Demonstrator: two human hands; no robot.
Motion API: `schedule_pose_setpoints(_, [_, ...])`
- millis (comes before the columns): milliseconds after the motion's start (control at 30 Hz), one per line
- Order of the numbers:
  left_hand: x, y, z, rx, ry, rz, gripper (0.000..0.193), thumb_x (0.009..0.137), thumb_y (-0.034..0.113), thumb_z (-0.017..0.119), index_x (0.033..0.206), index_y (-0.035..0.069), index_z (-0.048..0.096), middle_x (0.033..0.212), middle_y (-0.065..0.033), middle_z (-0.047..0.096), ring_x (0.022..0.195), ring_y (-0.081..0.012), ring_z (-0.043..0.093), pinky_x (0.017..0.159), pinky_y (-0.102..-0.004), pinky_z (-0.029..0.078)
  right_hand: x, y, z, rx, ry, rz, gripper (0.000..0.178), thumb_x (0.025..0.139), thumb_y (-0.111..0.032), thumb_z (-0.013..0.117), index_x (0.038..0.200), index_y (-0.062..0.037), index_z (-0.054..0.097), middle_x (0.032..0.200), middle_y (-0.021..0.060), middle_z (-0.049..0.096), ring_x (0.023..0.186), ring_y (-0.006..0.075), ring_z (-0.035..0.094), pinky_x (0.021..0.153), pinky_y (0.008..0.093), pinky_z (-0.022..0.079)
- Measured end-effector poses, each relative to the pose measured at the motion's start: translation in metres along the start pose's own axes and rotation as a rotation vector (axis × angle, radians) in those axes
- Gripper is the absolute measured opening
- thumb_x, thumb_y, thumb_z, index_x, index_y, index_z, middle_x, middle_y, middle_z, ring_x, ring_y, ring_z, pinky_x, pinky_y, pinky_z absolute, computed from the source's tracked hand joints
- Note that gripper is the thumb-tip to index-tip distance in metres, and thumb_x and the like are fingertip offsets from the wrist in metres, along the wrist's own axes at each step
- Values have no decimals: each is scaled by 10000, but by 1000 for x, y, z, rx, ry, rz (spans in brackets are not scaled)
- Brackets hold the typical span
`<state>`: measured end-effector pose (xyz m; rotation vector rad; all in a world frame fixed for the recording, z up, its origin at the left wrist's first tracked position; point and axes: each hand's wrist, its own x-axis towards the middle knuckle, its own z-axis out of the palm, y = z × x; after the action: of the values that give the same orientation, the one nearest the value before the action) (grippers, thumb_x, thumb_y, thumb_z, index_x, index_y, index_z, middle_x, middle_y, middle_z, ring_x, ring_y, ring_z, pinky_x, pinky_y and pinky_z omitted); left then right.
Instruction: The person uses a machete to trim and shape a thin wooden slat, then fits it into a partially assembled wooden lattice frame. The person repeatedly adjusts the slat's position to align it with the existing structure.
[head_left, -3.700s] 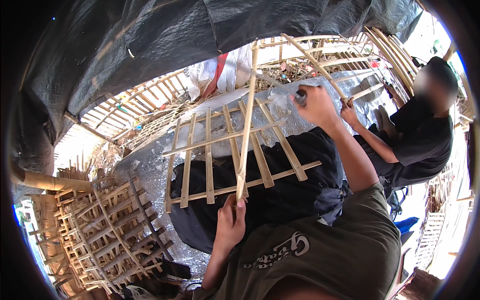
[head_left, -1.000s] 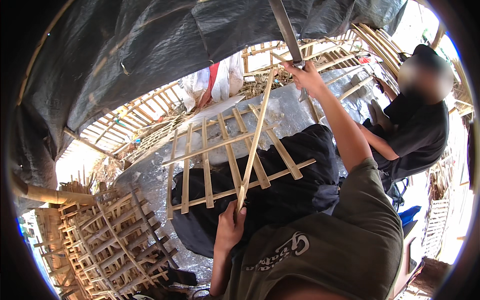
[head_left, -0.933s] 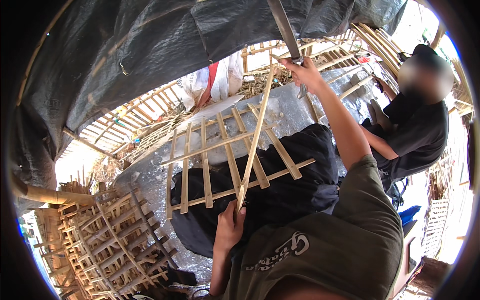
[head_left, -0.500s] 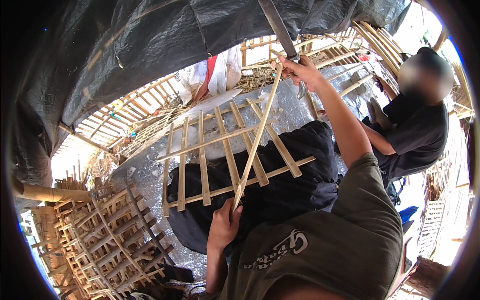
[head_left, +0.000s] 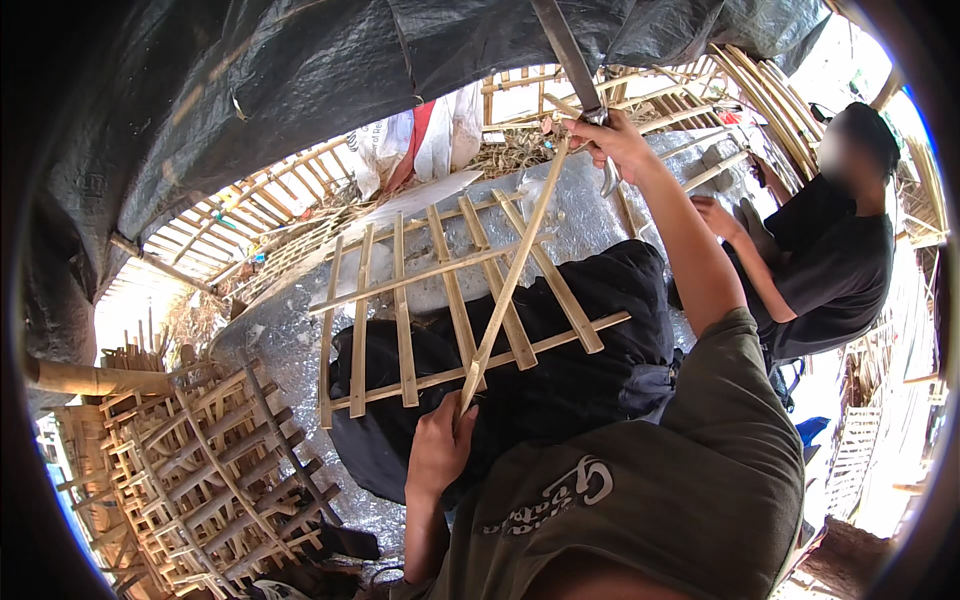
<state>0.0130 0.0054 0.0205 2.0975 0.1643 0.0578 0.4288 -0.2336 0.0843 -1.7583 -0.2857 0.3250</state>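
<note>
A long split-bamboo strip (head_left: 518, 265) runs slantwise over my lap. Its near end is gripped by my left hand (head_left: 440, 447), fingers closed. At the far end, my right hand (head_left: 618, 148) is wrapped round the handle of a machete (head_left: 568, 52), whose blade points up and away. The strip's far tip meets the fingers of that hand; whether they pinch it too, I cannot tell. Beneath the strip, a lattice of bamboo slats (head_left: 452, 285) with crosspieces lies over my legs in black trousers (head_left: 610, 300).
At the right sits another person (head_left: 835, 250) in black. Stacked bamboo lattices (head_left: 205, 470) stand at the lower left. A dark tarp (head_left: 250, 90) hangs across the top. White sacks (head_left: 400, 150) rest by the bamboo fence, beyond a silvery ground sheet (head_left: 600, 215).
My left hand and the strip's near end have shifted slightly left. The other person's head has turned and their near hand has come up. My grip on the machete is the same.
</note>
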Motion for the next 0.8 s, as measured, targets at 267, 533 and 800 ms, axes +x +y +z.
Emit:
schedule_pose_setpoints(267, [-2, 3, -2, 52, 8, -28, 244, 959, 120, 672, 1142, -30, 613, 787, -250, 655, 775, -449, 665, 624, -474, 504, -4, 5, -3, -16, 66, 38, 365, 881, -334, 819, 873, -11, 647, 656, 23, 585, 473, 79, 452, 416, 280, 371])
schedule_pose_setpoints(533, [-2, 7, -4, 103, -16, -70, 258, 951, 131, 682, 1146, -23, 615, 824, -246, 667, 786, -449, 666, 625, -483, 507, -13, -2, 2, -74, 93, 94, 422, 852, -393, 840, 978, -43, 642, 617, -11, 491, 453, 72, 411, 406, 261, 307])
schedule_pose_setpoints(800, [-3, 8, -2, 126, 5, -16, 273, 950, 135, 681, 1160, -24, 608, 877, -240, 681, 818, -450, 670, 637, -490, 521, -8, 22, 6, -193, 38, 102, 383, 863, -360, 831, 970, -41, 648, 639, 3, 536, 449, 64, 425, 392, 253, 338])
